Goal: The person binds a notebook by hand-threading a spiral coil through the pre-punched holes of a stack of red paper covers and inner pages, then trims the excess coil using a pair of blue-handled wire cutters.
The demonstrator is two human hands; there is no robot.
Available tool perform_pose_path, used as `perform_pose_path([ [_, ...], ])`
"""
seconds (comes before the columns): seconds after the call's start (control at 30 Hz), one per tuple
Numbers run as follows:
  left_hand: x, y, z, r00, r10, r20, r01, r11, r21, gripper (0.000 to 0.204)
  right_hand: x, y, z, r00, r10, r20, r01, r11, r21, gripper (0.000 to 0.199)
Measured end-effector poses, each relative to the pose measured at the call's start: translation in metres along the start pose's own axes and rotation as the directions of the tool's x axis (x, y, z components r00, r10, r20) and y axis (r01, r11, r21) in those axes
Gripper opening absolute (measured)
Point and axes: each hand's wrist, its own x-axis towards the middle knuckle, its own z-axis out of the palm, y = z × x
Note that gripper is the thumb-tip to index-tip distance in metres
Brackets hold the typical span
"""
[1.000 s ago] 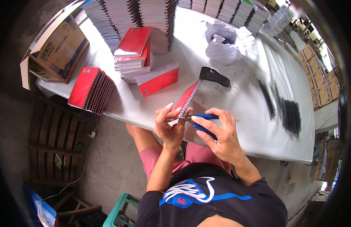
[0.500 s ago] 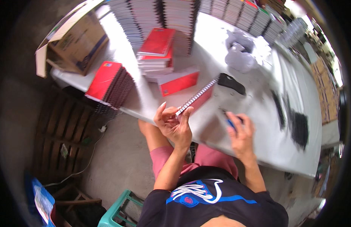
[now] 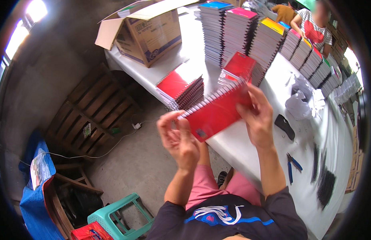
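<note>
A red spiral notebook (image 3: 217, 114) is raised in front of me above the table's near edge, its coil along the upper side. My left hand (image 3: 178, 140) is closed on its left end, by the end of the coil. At the other end, my right hand (image 3: 258, 116) grips the cover with the thumb on the red face. Blue-handled pliers (image 3: 291, 166) lie on the table to the right, jaws toward the far side. Just beyond the notebook stands a pile of red spiral notebooks (image 3: 181, 82), with more red notebooks (image 3: 240, 66) farther back, partly hidden.
Tall stacks of spiral notebooks (image 3: 269, 38) line the far side of the white table (image 3: 249, 156). An open cardboard box (image 3: 153, 38) stands far left. Black coils (image 3: 326, 188), a black pad (image 3: 284, 127) and crumpled plastic (image 3: 299, 105) lie right. A green stool (image 3: 113, 212) is lower left. People are beyond.
The pliers have left my right hand and lie on the table. That hand now grips the notebook's right end, and the notebook is turned with its red cover facing me. My view has swung left.
</note>
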Motion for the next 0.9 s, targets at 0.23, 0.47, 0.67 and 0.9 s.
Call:
perform_pose_path([
  [0.23,0.119,-0.018,-0.037,0.998,-0.066,-0.014,0.065,0.877,0.477,0.028,0.134,0.083,0.058,0.996,-0.071,0.047,0.082,0.953,-0.293,0.040],
  [0.47,0.118,-0.086,-0.083,0.983,-0.183,0.029,0.120,0.750,0.651,0.024,0.110,0.138,0.075,0.998,-0.062,-0.003,0.034,0.583,-0.812,0.040],
  [0.67,0.119,-0.083,-0.067,0.934,-0.335,0.122,0.269,0.887,0.376,0.027,0.109,0.151,0.080,0.997,-0.078,-0.008,0.056,0.779,-0.625,0.042],
  [0.9,0.112,-0.055,-0.060,0.974,0.192,0.122,-0.225,0.727,0.649,0.026,0.051,0.073,0.056,0.893,-0.394,0.216,0.438,0.659,-0.612,0.050],
])
